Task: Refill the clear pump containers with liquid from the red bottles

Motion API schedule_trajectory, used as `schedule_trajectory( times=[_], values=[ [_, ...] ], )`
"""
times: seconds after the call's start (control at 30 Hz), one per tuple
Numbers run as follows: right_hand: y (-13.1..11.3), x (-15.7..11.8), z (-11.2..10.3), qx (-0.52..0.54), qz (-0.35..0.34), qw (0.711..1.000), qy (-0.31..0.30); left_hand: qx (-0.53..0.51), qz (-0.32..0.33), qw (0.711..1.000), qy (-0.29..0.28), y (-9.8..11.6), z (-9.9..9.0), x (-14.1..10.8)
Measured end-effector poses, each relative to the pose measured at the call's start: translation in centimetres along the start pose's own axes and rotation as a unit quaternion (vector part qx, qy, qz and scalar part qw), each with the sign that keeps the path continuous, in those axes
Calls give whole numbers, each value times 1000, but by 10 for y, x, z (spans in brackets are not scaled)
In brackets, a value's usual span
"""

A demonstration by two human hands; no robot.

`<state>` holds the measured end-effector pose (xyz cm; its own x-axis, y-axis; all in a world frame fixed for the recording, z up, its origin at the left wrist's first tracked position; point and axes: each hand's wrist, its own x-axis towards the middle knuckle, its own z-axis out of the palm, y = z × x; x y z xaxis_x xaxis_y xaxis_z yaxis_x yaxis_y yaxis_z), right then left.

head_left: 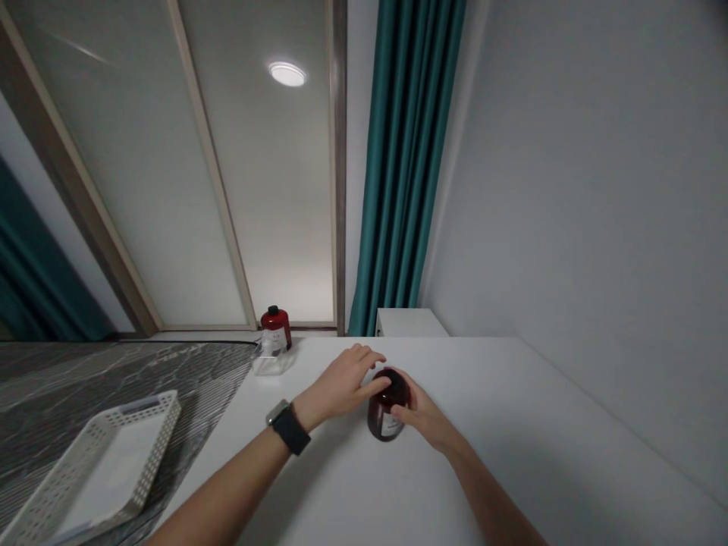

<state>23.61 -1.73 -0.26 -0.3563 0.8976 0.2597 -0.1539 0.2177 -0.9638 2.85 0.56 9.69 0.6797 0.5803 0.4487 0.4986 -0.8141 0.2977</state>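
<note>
At lower centre the right hand (419, 414) grips a bottle (380, 414), apparently steadying it; the left hand (344, 382) (open, over its top) next needs control.

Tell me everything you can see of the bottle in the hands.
The bottle looks dark red-brown and glossy, with rounded shoulders and a pale label facing the camera. It appears roughly upright. The right hand holds its right side; the left hand reaches its thumb over the dark top. Whether it touches the table is unclear.

Teal curtain (405, 167) between frosted panels (276, 189), grey wall (591, 189).
</note>
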Motion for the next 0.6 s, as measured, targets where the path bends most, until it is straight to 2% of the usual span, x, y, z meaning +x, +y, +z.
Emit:
schedule_trajectory(
  times=[0.23, 0.43, 0.6],
  values=[
    [2, 2, 2, -3, -12, 1000, -2, 156, 152, 971, -99, -3, -3, 36],
    [9, 3, -2, -28, -28, 999, 9, 100, 149, 973, -143, 2, -8, 49],
    [10, 4, -2, -45, -35, 998, 11, 131, 143, 974, -117, 2, 0, 45]
  ],
)
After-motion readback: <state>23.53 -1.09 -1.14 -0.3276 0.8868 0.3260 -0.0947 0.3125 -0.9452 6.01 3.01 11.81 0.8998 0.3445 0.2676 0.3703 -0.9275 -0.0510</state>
